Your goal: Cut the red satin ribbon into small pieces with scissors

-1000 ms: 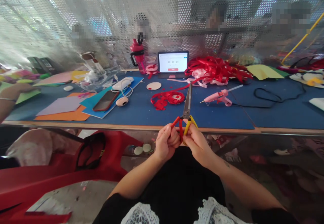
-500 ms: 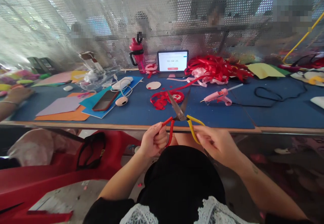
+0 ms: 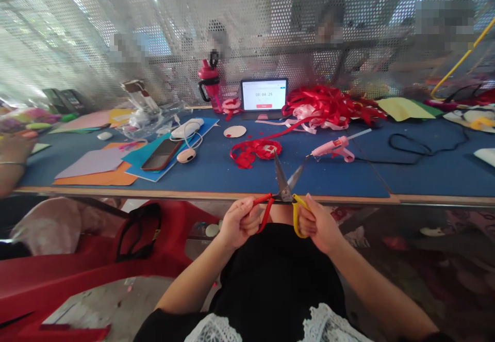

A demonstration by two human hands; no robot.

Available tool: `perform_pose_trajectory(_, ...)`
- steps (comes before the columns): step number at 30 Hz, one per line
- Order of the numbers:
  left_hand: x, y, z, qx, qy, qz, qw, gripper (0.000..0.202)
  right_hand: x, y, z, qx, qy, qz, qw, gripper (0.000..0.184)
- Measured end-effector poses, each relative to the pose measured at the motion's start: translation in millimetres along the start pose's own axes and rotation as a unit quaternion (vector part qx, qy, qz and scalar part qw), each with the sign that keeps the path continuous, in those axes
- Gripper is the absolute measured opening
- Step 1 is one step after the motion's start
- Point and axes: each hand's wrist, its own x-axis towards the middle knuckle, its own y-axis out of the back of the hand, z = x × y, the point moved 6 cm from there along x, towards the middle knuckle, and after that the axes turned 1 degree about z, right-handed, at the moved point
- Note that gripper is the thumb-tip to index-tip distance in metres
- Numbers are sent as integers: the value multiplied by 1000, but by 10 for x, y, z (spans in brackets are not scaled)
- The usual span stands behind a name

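Note:
A pair of scissors [image 3: 285, 192] is held in front of me at the table's edge, blades spread apart and pointing away. My left hand [image 3: 243, 222] is closed around the red handle, and my right hand [image 3: 317, 224] grips the yellow one. Just beyond the blade tips lie a round piece with red ribbon on it [image 3: 267, 149] and small red ribbon scraps [image 3: 244, 159]. A red ribbon strand runs from there to a heap of red and pink ribbon [image 3: 328, 106]. To the right rests a pink glue gun [image 3: 333, 148] with a clear stick in its back.
A pale disc [image 3: 234, 131], a tablet showing a timer [image 3: 264, 96] and a pink bottle [image 3: 210, 85] stand or lie farther back. Leftward are a phone [image 3: 161, 154], a white cable device and coloured sheets [image 3: 88, 162]. Another person's hand [image 3: 14, 151] is at far left.
The scissors have come nearer to me and slightly right, with the blades still apart. My right hand has shifted its grip on the yellow handle. The other person's hand at left has moved.

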Motion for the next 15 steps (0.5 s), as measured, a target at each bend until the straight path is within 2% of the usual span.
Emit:
perform_pose_trajectory(2, 25, -20, -93, -25, -6, 5, 1000, 39, 18, -4, 136, 41, 23, 19, 999, 63)
perform_pose_trajectory(4, 34, -32, -111, -38, -14, 7, 999, 38, 19, 26, 173, 60, 36, 29, 997, 65)
perform_pose_trajectory(9, 6, -18, 53, 54, 9, 32, 998, 37, -57, 157, -48, 33, 9, 14, 999, 60)
perform_pose_trajectory(11, 20, -90, 52, 31, 7, 22, 999, 39, -80, 122, -93, 36, 7, 9, 999, 59)
perform_pose_trajectory(13, 46, -163, 41, -35, -28, 16, 999, 39, -95, 77, -118, 61, 34, 20, 997, 62)
perform_pose_trajectory(15, 67, -211, 20, -39, -29, -2, 999, 40, -111, 61, -132, 53, 39, 18, 998, 63)
